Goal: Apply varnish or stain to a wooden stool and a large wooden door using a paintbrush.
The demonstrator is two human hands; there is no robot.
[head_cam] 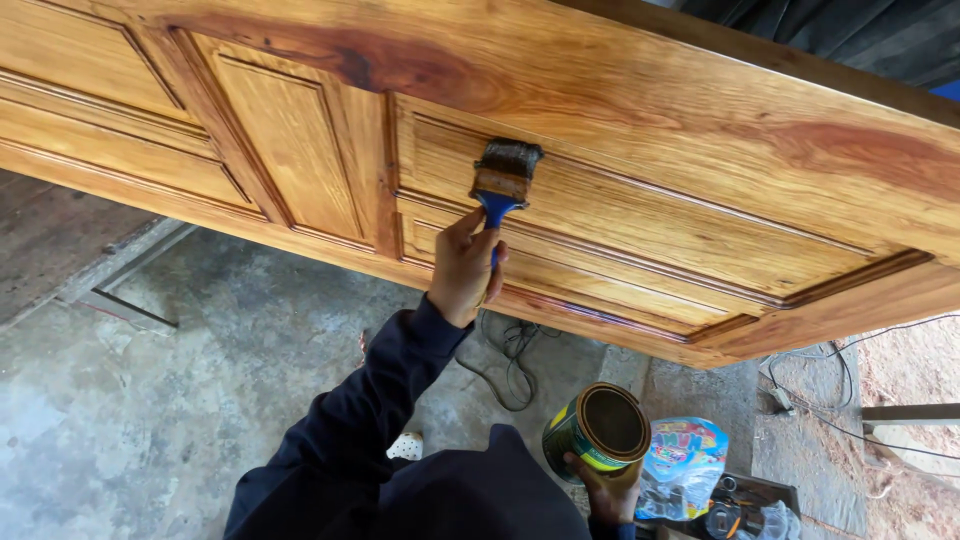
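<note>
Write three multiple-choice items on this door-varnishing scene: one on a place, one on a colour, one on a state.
1. Where do the bristles of the brush rest?
A. on the wooden door
B. inside the can
C. on the floor

2. What colour is the brush handle?
A. red
B. blue
C. green

3. How is the can in the right hand?
A. lidded
B. crushed
C. open

Answers: 1 A, the bristles touch a door panel while the left hand grips the handle. 2 B, the handle above the fingers is blue. 3 C, its dark inside shows through the open top.
</note>
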